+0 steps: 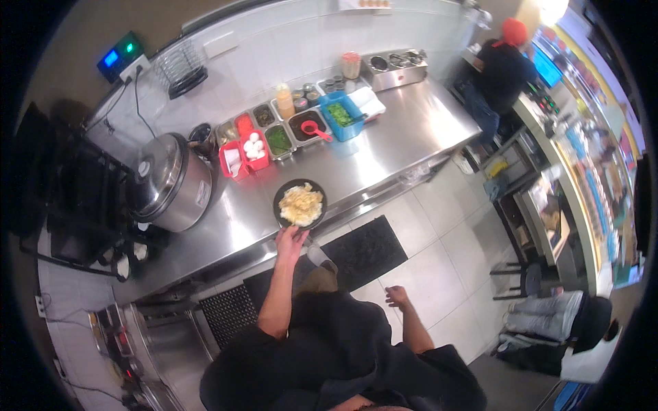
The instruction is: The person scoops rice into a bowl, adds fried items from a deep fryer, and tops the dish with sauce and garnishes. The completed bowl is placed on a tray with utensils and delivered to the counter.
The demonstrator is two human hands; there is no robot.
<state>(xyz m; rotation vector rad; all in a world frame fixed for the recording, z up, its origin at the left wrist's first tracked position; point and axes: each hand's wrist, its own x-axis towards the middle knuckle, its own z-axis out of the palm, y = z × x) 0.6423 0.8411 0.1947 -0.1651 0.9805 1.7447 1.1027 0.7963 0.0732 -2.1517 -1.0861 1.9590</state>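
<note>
My left hand (290, 241) grips the near rim of a round black plate (277, 204) at the counter's front edge. On the plate lies a pale, yellowish-brown shredded food (303, 204) over something white, perhaps rice. Away from the counter, my right hand (396, 297) hangs over the floor with loosely bent fingers, and nothing shows in it. Beyond the plate stand a red container of white eggs (253, 146), a metal tray of chopped greens (279, 140) and a tray of dark sauce (299, 130) with a red ladle (312, 129).
A large steel cooker (171, 181) occupies the counter's left end. A blue bin of green leaves (349, 127) and a steel unit with round wells (395, 70) stand farther right. Black mats (367, 253) cover part of the tiled floor. Another person (504, 72) works at the far right.
</note>
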